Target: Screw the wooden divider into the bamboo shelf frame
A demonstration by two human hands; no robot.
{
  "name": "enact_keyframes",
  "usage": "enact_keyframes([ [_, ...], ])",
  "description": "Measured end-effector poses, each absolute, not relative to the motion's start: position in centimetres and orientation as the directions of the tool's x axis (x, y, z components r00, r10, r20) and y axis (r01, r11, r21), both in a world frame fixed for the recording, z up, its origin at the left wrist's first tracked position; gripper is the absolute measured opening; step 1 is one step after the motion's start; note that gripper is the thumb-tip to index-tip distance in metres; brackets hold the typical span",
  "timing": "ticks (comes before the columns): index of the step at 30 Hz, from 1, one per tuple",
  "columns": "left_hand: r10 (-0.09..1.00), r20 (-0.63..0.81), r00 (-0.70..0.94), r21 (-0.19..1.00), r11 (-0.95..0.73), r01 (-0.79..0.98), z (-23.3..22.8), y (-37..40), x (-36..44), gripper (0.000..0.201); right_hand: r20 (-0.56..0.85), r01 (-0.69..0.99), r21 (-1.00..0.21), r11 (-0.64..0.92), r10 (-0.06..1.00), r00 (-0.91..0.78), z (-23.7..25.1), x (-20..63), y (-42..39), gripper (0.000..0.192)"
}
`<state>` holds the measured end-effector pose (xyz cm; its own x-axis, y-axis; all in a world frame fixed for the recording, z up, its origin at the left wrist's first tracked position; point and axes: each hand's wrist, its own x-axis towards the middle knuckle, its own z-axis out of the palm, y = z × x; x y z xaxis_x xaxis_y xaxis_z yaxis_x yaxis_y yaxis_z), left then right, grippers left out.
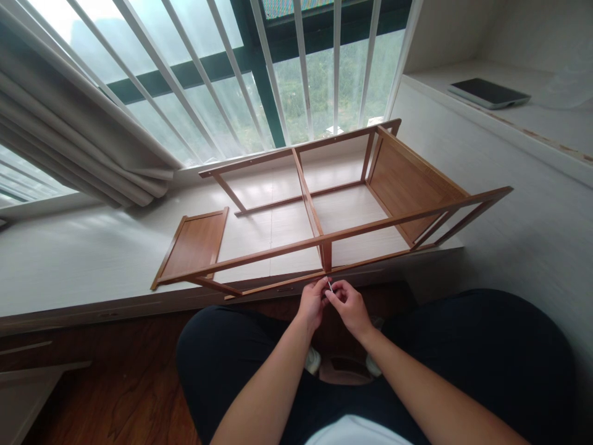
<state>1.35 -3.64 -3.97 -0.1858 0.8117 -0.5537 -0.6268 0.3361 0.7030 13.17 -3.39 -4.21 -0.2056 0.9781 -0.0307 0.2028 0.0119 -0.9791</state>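
Beyond both hands, a tall window with white vertical bars (296, 68) is filling the far wall, and a pale pleated curtain (78, 136) is hanging up and to the left of them. Below it, a broad white window-ledge bench (69, 259) is carrying a long brown wooden shelf frame (319, 204) lying on its side, its near rail sitting just ahead of the fingertips. One flat brown shelf panel (194, 244) is resting at the frame's end, well to the left of the hands, and another is standing at the end to their right. Far off to the upper right, a dark flat tablet (488, 93) is lying on a raised white surface.

Close in, the left hand (312, 304) and right hand (349, 306) are meeting just under the frame's middle upright, both pinching a small silvery metal fastener (329, 285), too small to tell whether it is a screw or a key. The fixing step at that middle joint appears to be in hand; the next move would likely call for lining the small piece up squarely with the joint while keeping the frame from shifting.
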Motion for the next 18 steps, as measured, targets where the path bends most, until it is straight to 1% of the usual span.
enact_keyframes([
  [4, 0.814, -0.550, -0.189, 0.706, 0.332, -0.626, -4.21, -3.63, 1.28, 0.034, -0.092, 0.060, -0.995, -0.082, 0.973, -0.210, -4.64, 12.91, -3.33, 0.026],
  [7, 0.817, -0.543, -0.192, 0.716, 0.332, -0.614, -4.34, -3.60, 1.19, 0.038, -0.213, -0.074, -0.969, -0.237, 0.946, -0.246, -4.77, 12.65, -3.29, 0.029],
  [10, 0.822, -0.537, -0.191, 0.720, 0.328, -0.612, -4.37, -3.55, 1.14, 0.039, -0.339, -0.257, -0.867, -0.426, 0.884, -0.323, -4.80, 12.46, -3.24, 0.029],
  [13, 0.826, -0.532, -0.185, 0.722, 0.328, -0.609, -4.32, -3.52, 1.16, 0.038, -0.402, -0.406, -0.721, -0.561, 0.817, -0.414, -4.85, 12.39, -3.15, 0.027],
  [15, 0.830, -0.528, -0.180, 0.724, 0.329, -0.606, -4.28, -3.50, 1.19, 0.038, -0.417, -0.446, -0.662, -0.602, 0.791, -0.448, -4.89, 12.38, -3.10, 0.026],
  [18, 0.831, -0.526, -0.178, 0.723, 0.328, -0.609, -4.25, -3.49, 1.21, 0.037, -0.423, -0.456, -0.639, -0.620, 0.778, -0.465, -4.92, 12.40, -3.09, 0.026],
])
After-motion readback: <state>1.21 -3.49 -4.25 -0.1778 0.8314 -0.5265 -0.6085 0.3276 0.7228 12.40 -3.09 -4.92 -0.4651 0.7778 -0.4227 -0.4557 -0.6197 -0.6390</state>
